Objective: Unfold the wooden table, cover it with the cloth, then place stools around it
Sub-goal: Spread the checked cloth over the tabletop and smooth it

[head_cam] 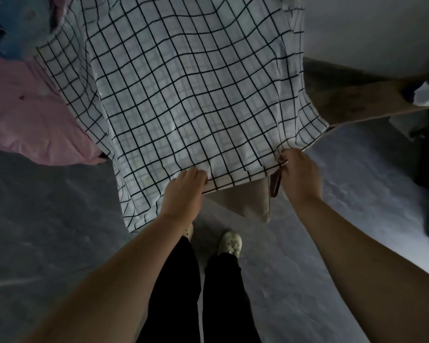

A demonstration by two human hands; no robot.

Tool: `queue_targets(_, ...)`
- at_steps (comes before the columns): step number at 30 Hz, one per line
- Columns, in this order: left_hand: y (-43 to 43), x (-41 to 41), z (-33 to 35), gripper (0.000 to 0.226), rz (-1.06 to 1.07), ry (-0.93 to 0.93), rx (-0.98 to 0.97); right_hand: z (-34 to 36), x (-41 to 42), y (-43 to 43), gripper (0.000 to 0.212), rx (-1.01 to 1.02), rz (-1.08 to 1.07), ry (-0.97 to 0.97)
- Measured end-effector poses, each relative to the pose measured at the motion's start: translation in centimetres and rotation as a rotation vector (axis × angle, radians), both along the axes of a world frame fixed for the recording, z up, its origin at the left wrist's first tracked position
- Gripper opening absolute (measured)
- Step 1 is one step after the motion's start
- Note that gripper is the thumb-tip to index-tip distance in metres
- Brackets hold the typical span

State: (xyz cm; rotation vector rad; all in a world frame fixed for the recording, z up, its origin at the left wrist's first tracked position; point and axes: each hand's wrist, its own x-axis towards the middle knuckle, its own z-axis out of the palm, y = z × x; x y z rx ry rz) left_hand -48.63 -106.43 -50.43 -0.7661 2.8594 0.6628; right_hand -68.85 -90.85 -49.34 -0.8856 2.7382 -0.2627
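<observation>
Cloth [183, 90] spread ahead; near hem pinched by both hands: left [183, 194], right [299, 174].

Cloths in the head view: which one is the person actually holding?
The white black-checked cloth: the left hand and right hand grip its near edge. The pink cloth lies untouched beside it.

Pink plastic bag [27, 115] left, grey floor [47, 219] below
</observation>
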Motion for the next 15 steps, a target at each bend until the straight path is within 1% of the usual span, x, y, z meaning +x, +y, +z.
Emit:
queue_targets(2,0.0,0.1,1.7,0.032,0.014,0.042,-0.016,1.1,-0.3,0.7,0.024,-0.039,0.011,0.019)
queue_targets(6,0.8,0.5,6.6,0.017,0.053,0.149,-0.084,4.8,-0.3,2.7,0.020,-0.168,0.089,0.089)
queue_targets(9,2.5,1.4,10.8,0.017,0.074,0.167,-0.121,8.6,0.0,5.2,0.032,-0.251,0.177,0.111)
queue_targets(11,3.8,2.0,12.9,0.020,0.085,0.182,-0.129,10.5,0.2,6.8,0.033,-0.272,0.197,0.113)
queue_targets(13,5.8,2.8,15.4,0.017,0.078,0.240,-0.143,12.9,0.9,9.0,0.026,-0.296,0.220,0.157)
queue_targets(15,7.7,3.7,17.4,0.018,0.044,0.313,-0.152,14.9,1.9,11.2,0.013,-0.325,0.212,0.213)
